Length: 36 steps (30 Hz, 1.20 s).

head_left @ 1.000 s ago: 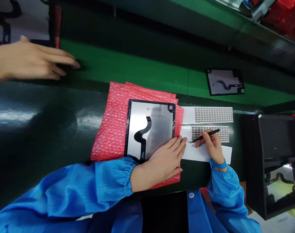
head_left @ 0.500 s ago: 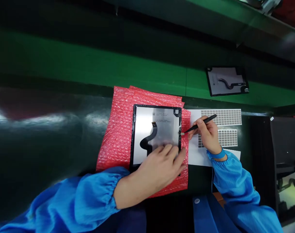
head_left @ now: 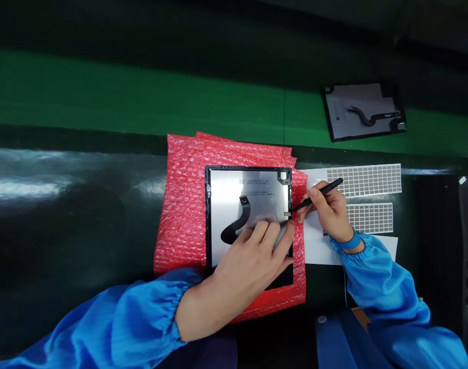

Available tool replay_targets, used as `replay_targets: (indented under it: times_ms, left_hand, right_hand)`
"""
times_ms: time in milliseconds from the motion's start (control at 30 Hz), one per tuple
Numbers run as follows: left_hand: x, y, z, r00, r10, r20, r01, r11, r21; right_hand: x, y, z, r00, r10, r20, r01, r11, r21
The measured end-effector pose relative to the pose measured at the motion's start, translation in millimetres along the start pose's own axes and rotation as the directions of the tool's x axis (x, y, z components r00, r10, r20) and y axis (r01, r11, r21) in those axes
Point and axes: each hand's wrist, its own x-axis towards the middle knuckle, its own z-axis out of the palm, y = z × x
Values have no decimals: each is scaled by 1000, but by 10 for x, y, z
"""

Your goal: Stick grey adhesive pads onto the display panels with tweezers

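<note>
A tablet screen panel (head_left: 228,189) lies back side up, with a black frame and silvery backing. A black flex cable (head_left: 242,215) curves across it. My left hand (head_left: 252,261) rests on the panel's lower right part, fingers apart and bent, hiding part of the cable. My right hand (head_left: 329,210) pinches slim black tweezers (head_left: 320,192), tilted down to the left. At their tip a small pale sticker (head_left: 287,213) lies at the panel's right edge; whether the tips grip it I cannot tell.
Red bubble wrap (head_left: 183,205) lies under the panel. To the right are white sheets (head_left: 314,251) and a grid of small grey stickers (head_left: 368,180), with a second grid (head_left: 372,218) nearer. Another screen panel (head_left: 362,110) lies on the green surface (head_left: 237,113) behind.
The small sticker has moved slightly left, from beside the right edge onto the panel's rim. My left hand stays on the panel. The camera view has shifted a little.
</note>
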Motion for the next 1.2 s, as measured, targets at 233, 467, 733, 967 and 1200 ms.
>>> replay_targets:
  times_ms: [233, 467, 733, 967, 1200]
  left_hand:
    - [-4, -15, -4, 1000, -1, 10, 1, 1000, -5]
    - [-2, -29, 21, 1000, -14, 2, 14, 1000, -1]
    - [2, -27, 57, 999, -12, -43, 11, 1000, -26]
    - [18, -74, 13, 1000, -13, -11, 12, 996, -86]
    - [-12, -116, 78, 999, -30, -43, 24, 991, -131]
  right_hand:
    - [4, -5, 9, 1000, 14, -10, -14, 1000, -27]
    - [-7, -1, -1, 1000, -10, 0, 10, 999, -38]
    - [10, 10, 7, 999, 6, -43, -8, 999, -52]
    - [-365, -264, -93, 953, -165, -254, 142, 984, -104]
    - [-1142, 182, -298, 940, -66, -335, 1, 982, -189]
